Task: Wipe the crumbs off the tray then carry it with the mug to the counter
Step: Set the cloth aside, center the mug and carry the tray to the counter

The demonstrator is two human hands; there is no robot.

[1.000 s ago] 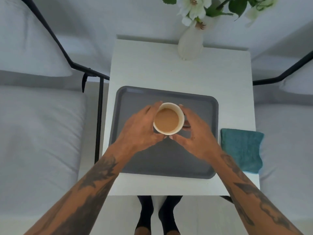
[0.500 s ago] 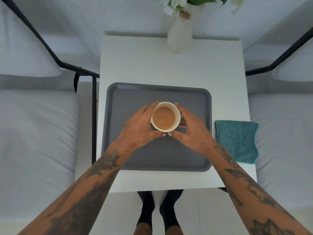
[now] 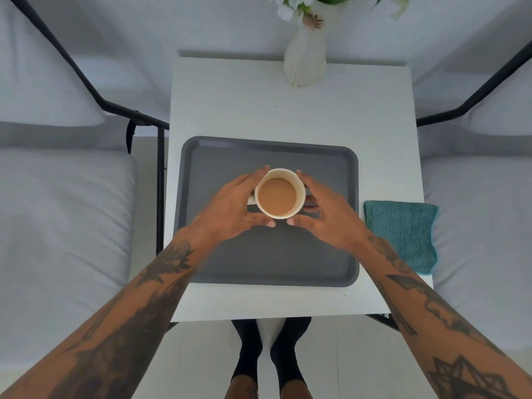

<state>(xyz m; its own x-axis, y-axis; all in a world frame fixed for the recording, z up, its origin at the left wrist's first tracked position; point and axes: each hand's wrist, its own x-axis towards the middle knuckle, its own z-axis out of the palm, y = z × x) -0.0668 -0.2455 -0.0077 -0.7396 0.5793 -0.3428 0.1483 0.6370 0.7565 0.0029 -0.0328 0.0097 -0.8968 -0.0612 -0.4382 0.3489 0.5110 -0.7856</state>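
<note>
Both hands round mug (image 3: 277, 194) (on tray (image 3: 270, 260))

I see the tray (image 3: 267, 263) on the table (image 3: 288, 116), toward its near edge. The mug (image 3: 278, 194) sits at the tray's middle, my left hand (image 3: 230, 207) and right hand (image 3: 328, 214) cupping its sides. A cloth (image 3: 403, 234) lies at the table's right edge, a vase (image 3: 304, 59) at its far edge.

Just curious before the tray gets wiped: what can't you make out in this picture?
- Head view: crumbs on the dark grey plastic tray, too small to see.
- White mug of milky coffee: handle and base hidden by left hand and right hand.
- White vase: flowers cut off by the top edge.
</note>
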